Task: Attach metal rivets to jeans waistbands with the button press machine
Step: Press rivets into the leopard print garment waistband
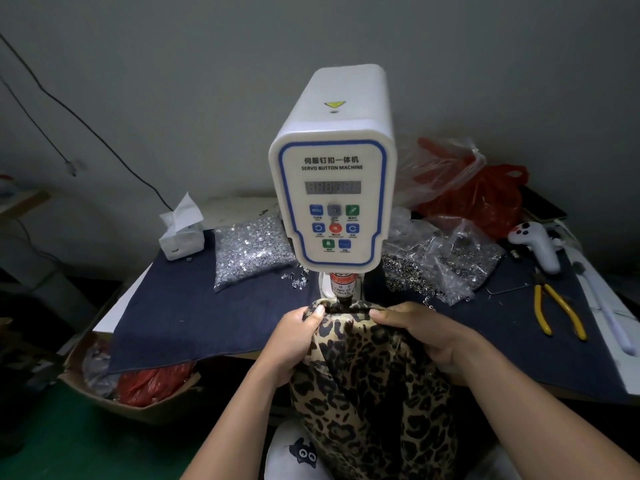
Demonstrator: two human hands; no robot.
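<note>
Denim-covered table [194, 327]: left hand [298, 332] and right hand [420, 329] grip leopard-print waistband [346, 311] (under the press).

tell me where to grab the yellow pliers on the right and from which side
Grip the yellow pliers around both handles near their middle, coming from above. They lie flat on the dark cloth with the handles splayed toward the table's front edge and the small jaws pointing away, so I'd squeeze the handles together.

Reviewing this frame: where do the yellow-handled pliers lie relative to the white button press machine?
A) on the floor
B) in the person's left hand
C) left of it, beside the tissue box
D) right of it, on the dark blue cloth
D: the yellow-handled pliers lie on the dark blue cloth, right of the white button press machine.
</note>
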